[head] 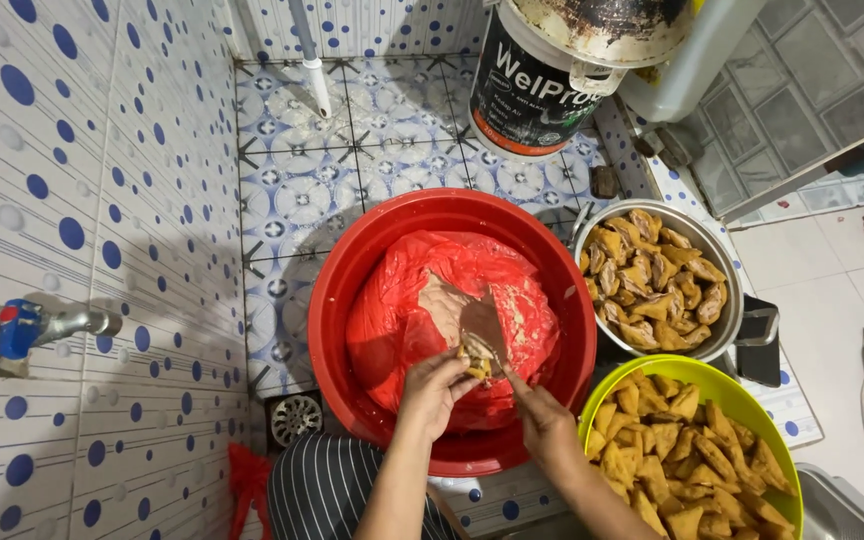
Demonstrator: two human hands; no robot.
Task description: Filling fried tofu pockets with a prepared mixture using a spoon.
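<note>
**Tofu puff held over the red basin, knife at its opening**

Tofu puff sits just below the frame's centre, pinched in the left hand above the red basin. The fingers are curled narrowly around it, cupping its underside and sides. The right hand is closed on the handle of a knife, whose flat blade rises toward the middle of the frame and touches the puff's top.

By its look the puff is light, fried and hollow: a thin brown skin that would likely give under pressure and tear if squeezed. A loose cradle at the sides, as the left hand has it, seems the safest hold; the cut edge is probably the weakest spot. It may be oily and somewhat slippery.

Inside the basin lies a red plastic bag smeared with pale paste, which looks soft and sticky and clings to the blade.

At right centre a metal bowl holds darker puffs; at lower right a green bowl is heaped with paler ones. A paint bucket stands at top centre, a tap at left, and a floor drain beside the basin.
</note>
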